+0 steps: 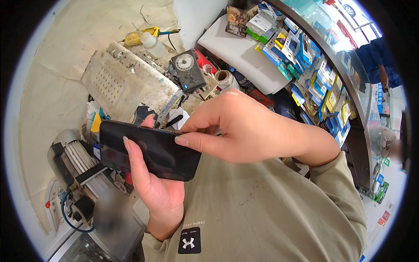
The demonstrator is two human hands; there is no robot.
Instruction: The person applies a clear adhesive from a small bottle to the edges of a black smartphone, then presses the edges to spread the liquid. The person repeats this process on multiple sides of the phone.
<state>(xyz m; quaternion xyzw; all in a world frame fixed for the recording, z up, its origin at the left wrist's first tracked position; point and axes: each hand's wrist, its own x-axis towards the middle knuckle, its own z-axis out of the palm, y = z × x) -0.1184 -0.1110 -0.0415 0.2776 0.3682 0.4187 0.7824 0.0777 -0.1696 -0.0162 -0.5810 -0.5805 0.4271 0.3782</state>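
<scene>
A black smartphone (168, 155) lies tilted in front of my chest, its dark glossy face turned up toward me. My left hand (159, 194) holds it from below, with the thumb along the face and a fingertip showing past the far edge. My right hand (240, 126) pinches the phone's right end at the upper edge, thumb on the face. The other fingers of that hand curl behind and are partly hidden. Whether a thin film or some small part sits in the pinch cannot be made out.
Beyond the phone is a dirty workbench with a perforated pale panel (115, 78), a dark device with a round dial (187, 67) and a yellow tool (142, 36). A ribbed machine (80, 159) stands left. Stacked small boxes (325, 78) line the right, near a person in blue (377, 61).
</scene>
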